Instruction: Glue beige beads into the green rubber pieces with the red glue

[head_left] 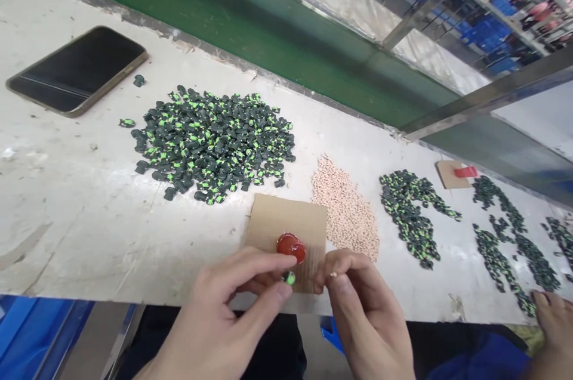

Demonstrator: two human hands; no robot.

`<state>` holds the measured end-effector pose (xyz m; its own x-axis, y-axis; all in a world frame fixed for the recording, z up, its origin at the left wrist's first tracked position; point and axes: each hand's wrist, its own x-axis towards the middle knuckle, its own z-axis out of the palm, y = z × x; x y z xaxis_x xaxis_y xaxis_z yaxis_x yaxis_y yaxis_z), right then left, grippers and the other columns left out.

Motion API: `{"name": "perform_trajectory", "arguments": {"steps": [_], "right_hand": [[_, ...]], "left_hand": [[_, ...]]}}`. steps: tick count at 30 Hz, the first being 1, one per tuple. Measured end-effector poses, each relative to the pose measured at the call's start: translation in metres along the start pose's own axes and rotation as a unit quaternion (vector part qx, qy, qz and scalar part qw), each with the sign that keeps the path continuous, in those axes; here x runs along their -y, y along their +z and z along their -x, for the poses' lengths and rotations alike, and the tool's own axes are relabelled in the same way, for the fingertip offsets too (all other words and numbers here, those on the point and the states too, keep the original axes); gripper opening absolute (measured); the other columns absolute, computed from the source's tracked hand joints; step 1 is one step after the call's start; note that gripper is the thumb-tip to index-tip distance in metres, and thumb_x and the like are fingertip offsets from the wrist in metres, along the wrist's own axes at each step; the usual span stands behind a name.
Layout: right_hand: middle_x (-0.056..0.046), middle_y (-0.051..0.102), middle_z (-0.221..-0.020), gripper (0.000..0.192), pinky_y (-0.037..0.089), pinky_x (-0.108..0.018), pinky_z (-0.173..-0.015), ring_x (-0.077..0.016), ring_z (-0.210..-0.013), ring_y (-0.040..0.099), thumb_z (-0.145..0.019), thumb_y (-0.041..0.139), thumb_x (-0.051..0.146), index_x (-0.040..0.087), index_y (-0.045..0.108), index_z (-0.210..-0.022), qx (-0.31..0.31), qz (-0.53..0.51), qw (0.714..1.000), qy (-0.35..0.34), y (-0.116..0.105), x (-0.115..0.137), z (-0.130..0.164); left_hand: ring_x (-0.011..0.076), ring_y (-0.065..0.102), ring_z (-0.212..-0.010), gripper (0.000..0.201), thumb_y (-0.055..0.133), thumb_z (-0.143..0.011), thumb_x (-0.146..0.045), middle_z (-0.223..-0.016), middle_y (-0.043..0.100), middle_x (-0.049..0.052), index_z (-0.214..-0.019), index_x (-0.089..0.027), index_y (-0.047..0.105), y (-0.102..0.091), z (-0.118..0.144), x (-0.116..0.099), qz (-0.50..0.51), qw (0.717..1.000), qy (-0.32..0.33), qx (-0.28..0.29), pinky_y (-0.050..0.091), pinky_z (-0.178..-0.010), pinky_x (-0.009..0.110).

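Between thumb and fingers, my left hand [242, 302] pinches a small dark green and lime piece [289, 277]. My right hand [362, 308] is closed in a pinch on a tiny pale pink bead-like piece [333, 274]. Both hands are near the front edge of the bench, a short gap apart. Just behind them lies a brown cardboard square [273, 213], partly covered by my fingers. On it is a glossy red blob [289, 244] that looks wet. A heap of pale pink pieces [342, 204] spreads beside the cardboard on the right.
A large pile of dark green and lime pieces [219, 141] covers the left middle of the bench. A phone [80, 70] lies at far left. More green pieces [409, 207] and a second cardboard [447, 174] sit rightward. Another person's hand [555, 320] rests at the right edge.
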<state>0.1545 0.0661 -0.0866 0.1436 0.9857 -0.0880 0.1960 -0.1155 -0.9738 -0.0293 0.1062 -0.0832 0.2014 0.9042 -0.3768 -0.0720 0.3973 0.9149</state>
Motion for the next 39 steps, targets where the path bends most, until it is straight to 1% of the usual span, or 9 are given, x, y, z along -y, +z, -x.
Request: {"name": "perform_trajectory", "arguments": {"steps": [3, 6, 13, 19, 23, 28, 32, 36, 39], "right_hand": [[0.0, 0.059, -0.087, 0.014, 0.057, -0.023, -0.074, -0.0133, -0.079, 0.062, -0.106, 0.054, 0.028, 0.027, 0.061, -0.093, 0.011, -0.078, 0.997, 0.019, -0.001, 0.004, 0.003], [-0.001, 0.064, -0.095, 0.011, 0.059, -0.021, -0.076, -0.0131, -0.086, 0.065, -0.104, 0.057, 0.025, 0.028, 0.062, -0.095, 0.007, -0.1, 0.995, 0.024, -0.002, 0.005, 0.008], [-0.001, 0.074, -0.102, 0.015, 0.063, -0.022, -0.075, -0.0149, -0.088, 0.072, -0.104, 0.057, 0.019, 0.031, 0.066, -0.099, 0.002, -0.054, 0.998, -0.006, -0.003, 0.011, 0.016], [-0.001, 0.073, -0.102, 0.016, 0.064, -0.023, -0.069, -0.0146, -0.079, 0.073, -0.104, 0.055, 0.019, 0.031, 0.064, -0.099, 0.008, -0.038, 0.999, -0.025, -0.001, 0.014, 0.012], [-0.002, 0.072, -0.102, 0.018, 0.064, -0.023, -0.069, -0.0143, -0.079, 0.073, -0.104, 0.054, 0.016, 0.031, 0.064, -0.1, 0.017, -0.023, 0.999, -0.04, 0.0, 0.014, 0.011], [-0.003, 0.071, -0.094, 0.02, 0.064, -0.025, -0.071, -0.0171, -0.082, 0.074, -0.1, 0.057, 0.011, 0.029, 0.066, -0.098, 0.054, 0.012, 0.997, -0.054, -0.008, 0.02, 0.009], [-0.004, 0.076, -0.092, 0.016, 0.063, -0.025, -0.07, -0.0173, -0.08, 0.075, -0.097, 0.064, 0.012, 0.027, 0.07, -0.093, 0.072, 0.024, 0.996, -0.048, -0.014, 0.025, 0.002], [-0.006, 0.079, -0.088, 0.013, 0.065, -0.025, -0.064, -0.0187, -0.075, 0.076, -0.095, 0.07, 0.018, 0.026, 0.076, -0.087, 0.041, -0.026, 0.998, -0.035, -0.009, 0.026, 0.0], [-0.005, 0.081, -0.084, 0.012, 0.067, -0.028, -0.064, -0.0196, -0.071, 0.078, -0.09, 0.079, 0.025, 0.031, 0.082, -0.099, -0.004, -0.085, 0.995, -0.044, -0.001, 0.023, 0.002]], "left_hand": [[0.0149, 0.069, -0.063, 0.005, 0.078, -0.076, -0.023, -0.061, 0.072, -0.005, -0.078, -0.028, 0.078, 0.014, 0.002, -0.013, 0.065, 0.992, -0.107, 0.018, 0.059, -0.067, 0.022], [0.0135, 0.066, -0.063, 0.001, 0.079, -0.076, -0.026, -0.06, 0.069, -0.005, -0.076, -0.026, 0.079, 0.021, 0.001, -0.017, 0.103, 0.98, -0.159, 0.055, 0.058, -0.068, 0.022], [0.012, 0.069, -0.063, 0.004, 0.084, -0.075, -0.024, -0.062, 0.074, -0.004, -0.077, -0.026, 0.081, 0.019, -0.004, -0.004, 0.182, 0.964, -0.142, 0.129, 0.057, -0.066, 0.019], [0.0163, 0.07, -0.068, 0.008, 0.086, -0.073, -0.031, -0.064, 0.074, -0.002, -0.077, -0.025, 0.082, 0.022, 0.001, -0.011, 0.143, 0.971, -0.174, 0.084, 0.059, -0.07, 0.025], [0.0153, 0.069, -0.066, 0.005, 0.086, -0.073, -0.03, -0.061, 0.072, -0.003, -0.076, -0.027, 0.082, 0.021, 0.001, -0.014, 0.135, 0.972, -0.173, 0.08, 0.059, -0.069, 0.024], [0.0149, 0.068, -0.065, 0.002, 0.081, -0.079, -0.029, -0.063, 0.073, -0.003, -0.078, -0.027, 0.082, 0.014, -0.001, -0.011, 0.089, 0.978, -0.14, 0.13, 0.058, -0.067, 0.023], [0.0146, 0.067, -0.063, 0.006, 0.083, -0.076, -0.03, -0.062, 0.072, -0.002, -0.074, -0.025, 0.083, 0.014, 0.002, -0.019, 0.062, 0.981, -0.155, 0.095, 0.055, -0.065, 0.023], [0.0124, 0.065, -0.061, 0.016, 0.092, -0.07, -0.037, -0.058, 0.07, -0.004, -0.073, -0.024, 0.082, 0.019, 0.005, -0.023, 0.136, 0.972, -0.176, 0.083, 0.055, -0.066, 0.022], [0.0099, 0.065, -0.058, 0.032, 0.097, -0.062, -0.048, -0.056, 0.068, -0.005, -0.071, -0.023, 0.08, 0.023, 0.005, -0.022, 0.227, 0.949, -0.2, 0.09, 0.055, -0.064, 0.02]]}}
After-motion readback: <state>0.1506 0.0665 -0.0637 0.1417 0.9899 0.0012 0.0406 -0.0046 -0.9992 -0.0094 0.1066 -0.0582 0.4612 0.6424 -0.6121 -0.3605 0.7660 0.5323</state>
